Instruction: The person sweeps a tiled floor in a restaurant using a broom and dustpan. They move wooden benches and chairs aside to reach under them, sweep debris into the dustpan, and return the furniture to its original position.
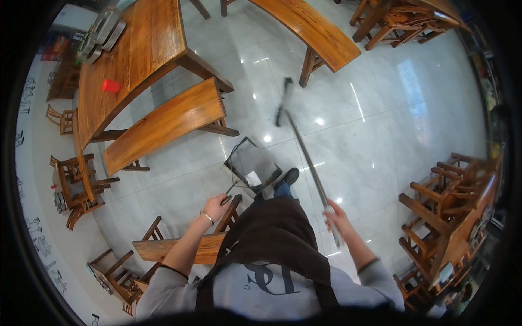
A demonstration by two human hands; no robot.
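A long-handled dustpan point(261, 157) rests on the tiled floor just ahead of my feet, with a crumpled white paper scrap point(253, 178) inside it. My left hand point(216, 208) grips the dark end of its thin handle. In my right hand point(339, 220) is a metal pole point(309, 159), slanting away from me across the floor. At the pole's far end is a narrow dark broom or sweeper head point(284, 102), blurred and beyond the dustpan, apart from it. My dark shoe point(290, 176) stands close to the dustpan's right corner.
A wooden bench point(171, 120) and a large wooden table point(138, 45) with a red cup point(110, 85) stand at the left. Another bench point(314, 28) is ahead. Wooden stools point(436, 191) line the right side. A low bench point(179, 246) lies beside my left arm.
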